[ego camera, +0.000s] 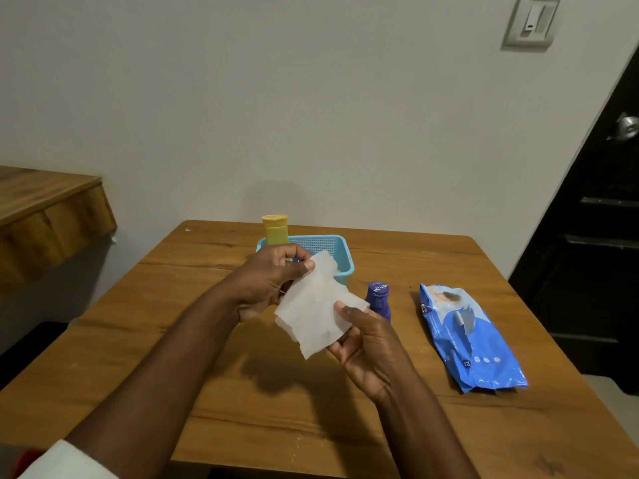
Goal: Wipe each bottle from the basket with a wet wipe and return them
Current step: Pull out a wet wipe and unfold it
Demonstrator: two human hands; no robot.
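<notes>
Head view shows both hands raised over the brown wooden surface, working a white wet wipe between them. The left hand has its fingers curled, pinching the wipe's upper edge between thumb and fingertips; something small and purple shows just behind those fingers, but whether it is held there cannot be told. The right hand pinches the wipe's lower right part, thumb on top and fingers beneath.

Behind the hands sits a light blue plastic mesh basket, with a yellow bottle with a flat yellow cap standing upright at its far left corner. A small purple bottle with a purple cap stands on the surface just right of the basket, outside it. Further right lies a blue soft pack of wet wipes, flat on the surface.

The step in hand looks like opening out the wipe before cleaning a bottle. To do it well, spread the sheet flat across the right palm so a broad damp face meets the bottle, rather than a bunched wad. Then one hand should take a bottle by its cap, and the other wrap the wipe round the body and draw it down, turning to cover every side.
</notes>
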